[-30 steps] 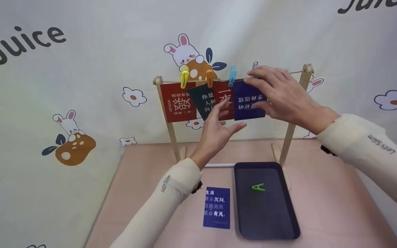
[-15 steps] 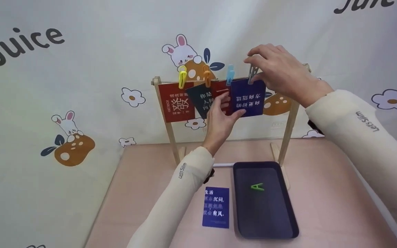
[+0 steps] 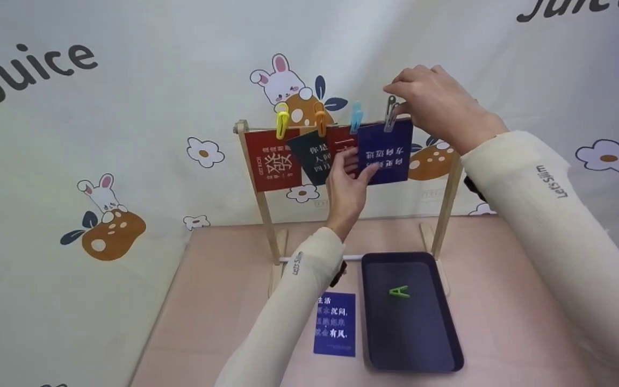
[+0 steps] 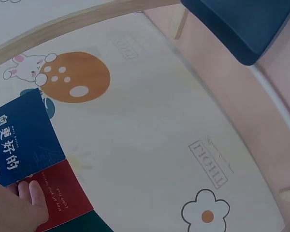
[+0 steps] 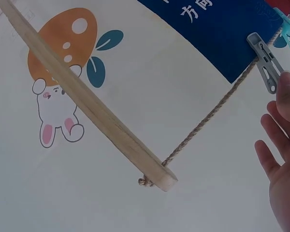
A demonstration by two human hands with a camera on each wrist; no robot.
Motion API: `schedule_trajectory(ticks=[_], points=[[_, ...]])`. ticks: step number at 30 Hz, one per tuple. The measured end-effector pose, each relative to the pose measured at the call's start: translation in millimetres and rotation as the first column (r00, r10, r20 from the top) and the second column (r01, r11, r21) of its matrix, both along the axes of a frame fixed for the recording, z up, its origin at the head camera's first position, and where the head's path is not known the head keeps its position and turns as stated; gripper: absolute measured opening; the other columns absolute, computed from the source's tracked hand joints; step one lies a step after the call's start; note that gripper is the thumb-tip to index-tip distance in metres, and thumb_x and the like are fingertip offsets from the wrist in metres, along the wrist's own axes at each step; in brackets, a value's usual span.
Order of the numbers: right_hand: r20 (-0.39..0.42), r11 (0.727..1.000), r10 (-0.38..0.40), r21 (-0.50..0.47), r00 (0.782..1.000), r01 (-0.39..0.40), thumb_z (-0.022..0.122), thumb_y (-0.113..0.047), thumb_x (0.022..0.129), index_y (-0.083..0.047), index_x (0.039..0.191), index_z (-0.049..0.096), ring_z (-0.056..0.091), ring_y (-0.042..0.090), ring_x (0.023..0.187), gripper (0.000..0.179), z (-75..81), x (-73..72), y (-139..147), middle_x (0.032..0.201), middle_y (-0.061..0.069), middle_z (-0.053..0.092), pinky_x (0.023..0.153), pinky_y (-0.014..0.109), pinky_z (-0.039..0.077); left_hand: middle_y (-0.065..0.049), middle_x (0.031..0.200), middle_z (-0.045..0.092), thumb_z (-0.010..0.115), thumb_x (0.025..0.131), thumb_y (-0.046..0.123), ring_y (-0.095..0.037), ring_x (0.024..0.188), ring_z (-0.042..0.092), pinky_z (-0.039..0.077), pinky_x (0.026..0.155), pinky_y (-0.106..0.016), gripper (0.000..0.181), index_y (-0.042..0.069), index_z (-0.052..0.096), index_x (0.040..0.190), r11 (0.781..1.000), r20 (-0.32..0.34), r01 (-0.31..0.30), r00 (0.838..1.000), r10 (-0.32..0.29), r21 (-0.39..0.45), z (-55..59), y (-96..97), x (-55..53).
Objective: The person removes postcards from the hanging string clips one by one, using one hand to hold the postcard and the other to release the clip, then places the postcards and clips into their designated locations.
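Observation:
In the head view, my left hand pinches the left edge of a hanging blue card, thumb on its front. My left wrist view shows those fingers against a red card beside it. My right hand holds the upper end of a grey clothespin, which sits over the blue card's top edge at the cord. In the right wrist view, my thumb is at the clothespin's handle end; part of the grip is hidden.
Yellow, orange and light blue clothespins hold other cards on the line of a wooden stand. A dark tray bears a green clothespin. Another blue card lies on the pink table.
My right hand has risen from in front of the blue card to the grey clothespin's upper end. My left thumb has come onto the card's left edge.

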State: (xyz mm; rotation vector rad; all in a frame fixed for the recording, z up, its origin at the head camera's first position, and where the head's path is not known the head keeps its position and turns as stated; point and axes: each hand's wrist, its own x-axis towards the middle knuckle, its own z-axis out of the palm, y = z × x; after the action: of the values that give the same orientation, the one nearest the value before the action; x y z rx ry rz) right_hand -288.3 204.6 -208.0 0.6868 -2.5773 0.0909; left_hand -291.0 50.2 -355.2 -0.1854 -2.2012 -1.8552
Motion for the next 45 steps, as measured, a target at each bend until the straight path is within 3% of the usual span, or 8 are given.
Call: schedule_trajectory(ticks=[3, 9, 16, 19, 26, 45], points=[[0.019, 1.0, -0.015, 0.002, 1.0, 0.015, 0.068, -0.005, 0.093, 0.002, 0.129, 0.064, 0.062, 0.04, 0.115, 0.037, -1.6, -0.1, -1.5, 0.124, 0.024, 0.067, 0.099, 0.054, 0.05, -0.009, 0.122, 0.068, 0.07, 0.094, 0.017, -0.02, 0.112, 0.065, 0.054, 0.099, -0.032, 0.035, 0.009, 0.061, 0.126, 1.0, -0.019, -0.026, 0.999, 0.026, 0.008, -1.9, 0.0, -1.5], [0.097, 0.999, -0.051, -0.015, 0.994, 0.053, 0.067, -0.005, 0.095, 0.002, 0.127, 0.065, 0.062, 0.04, 0.112, 0.033, -4.7, -1.0, -2.9, 0.12, 0.024, 0.068, 0.099, 0.055, 0.048, -0.009, 0.111, 0.073, 0.064, 0.098, 0.017, -0.016, 0.098, 0.067, 0.056, 0.085, -0.024, 0.019, 0.007, 0.067, 0.114, 0.998, 0.022, -0.058, 0.998, 0.058, -0.003, -5.9, 0.0, -2.5], [0.304, 0.982, -0.064, -0.152, 0.951, 0.114, 0.063, -0.001, 0.095, 0.006, 0.126, 0.062, 0.062, 0.04, 0.111, 0.031, 2.1, -1.0, -9.9, 0.122, 0.025, 0.065, 0.101, 0.052, 0.053, -0.008, 0.103, 0.074, 0.065, 0.097, 0.017, -0.012, 0.086, 0.065, 0.054, 0.074, -0.02, 0.015, 0.007, 0.071, 0.107, 0.997, 0.023, -0.075, 0.997, 0.076, -0.01, -6.5, -4.2, -5.5], [0.346, 0.974, -0.06, -0.184, 0.936, 0.13, 0.06, 0.003, 0.094, 0.007, 0.125, 0.062, 0.065, 0.04, 0.109, 0.031, 5.2, -0.4, -12.0, 0.121, 0.026, 0.066, 0.097, 0.051, 0.056, -0.008, 0.102, 0.074, 0.065, 0.097, 0.016, -0.01, 0.083, 0.063, 0.054, 0.071, -0.018, 0.015, 0.007, 0.071, 0.107, 0.998, 0.016, -0.066, 0.998, 0.066, -0.001, -7.0, -5.2, -6.0], [0.318, 0.981, -0.055, -0.158, 0.946, 0.11, 0.058, 0.009, 0.088, 0.008, 0.116, 0.066, 0.067, 0.041, 0.101, 0.029, 10.8, 1.6, -12.4, 0.112, 0.028, 0.069, 0.09, 0.051, 0.058, -0.008, 0.097, 0.072, 0.065, 0.096, 0.013, -0.008, 0.075, 0.059, 0.049, 0.064, -0.015, 0.014, 0.005, 0.072, 0.105, 0.998, -0.007, -0.039, 0.999, 0.039, 0.047, -9.3, -5.1, -3.7], [0.282, 0.982, -0.037, -0.167, 0.959, 0.088, 0.064, 0.003, 0.09, 0.005, 0.098, 0.073, 0.061, 0.031, 0.085, 0.012, 18.9, 4.5, -9.7, 0.097, 0.023, 0.069, 0.079, 0.043, 0.057, -0.008, 0.097, 0.074, 0.068, 0.094, 0.013, -0.005, 0.075, 0.058, 0.047, 0.064, -0.014, 0.014, 0.005, 0.074, 0.104, 0.995, 0.009, -0.066, 0.998, 0.066, 0.071, -12.4, -0.5, 3.2]])
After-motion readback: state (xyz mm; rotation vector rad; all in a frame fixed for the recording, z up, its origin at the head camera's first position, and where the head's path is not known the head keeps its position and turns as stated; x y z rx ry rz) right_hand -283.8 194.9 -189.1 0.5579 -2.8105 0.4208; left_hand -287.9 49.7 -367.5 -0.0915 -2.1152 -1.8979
